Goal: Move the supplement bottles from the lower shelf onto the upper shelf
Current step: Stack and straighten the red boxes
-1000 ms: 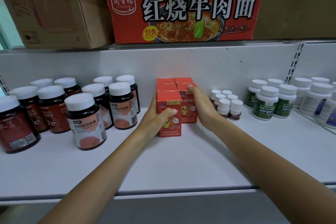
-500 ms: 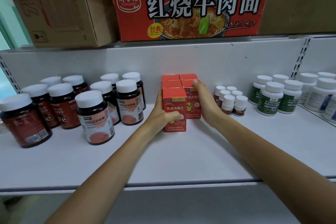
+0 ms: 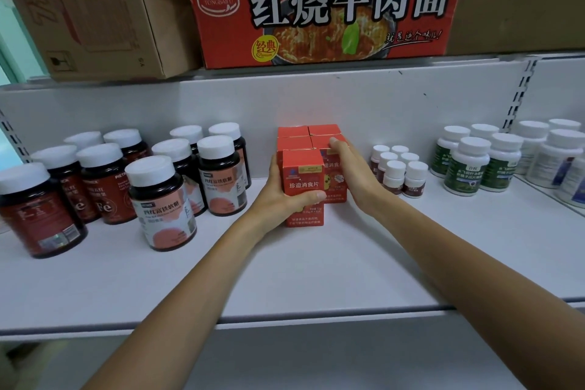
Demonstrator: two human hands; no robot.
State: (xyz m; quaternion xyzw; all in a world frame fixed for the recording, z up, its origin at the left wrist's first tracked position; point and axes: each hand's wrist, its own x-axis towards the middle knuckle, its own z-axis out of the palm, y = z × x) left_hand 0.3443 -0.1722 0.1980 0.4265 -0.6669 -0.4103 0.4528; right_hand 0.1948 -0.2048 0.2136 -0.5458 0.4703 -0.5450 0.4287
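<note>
Dark bottles (image 3: 160,199) stand upright at centre left on the white shelf (image 3: 285,279). Just right of them the left hand (image 3: 278,196) grasps the front red box (image 3: 302,168), thumb across its face. That box stands upright at centre frame, between both hands and nearer the left. The right hand (image 3: 351,174) presses flat-fingered on the right flank of the red boxes (image 3: 323,133) behind. Small white bottles (image 3: 397,172) and then green bottles (image 3: 465,168) stand further right.

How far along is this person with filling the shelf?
Looks done: dark bottles on the left and green-labelled bottles on the right already stand on the white shelf. In hand: the left hand grips the front red box, while the right hand presses flat against the red boxes behind it. Left: unclear, since the shelf below is out of view.
</note>
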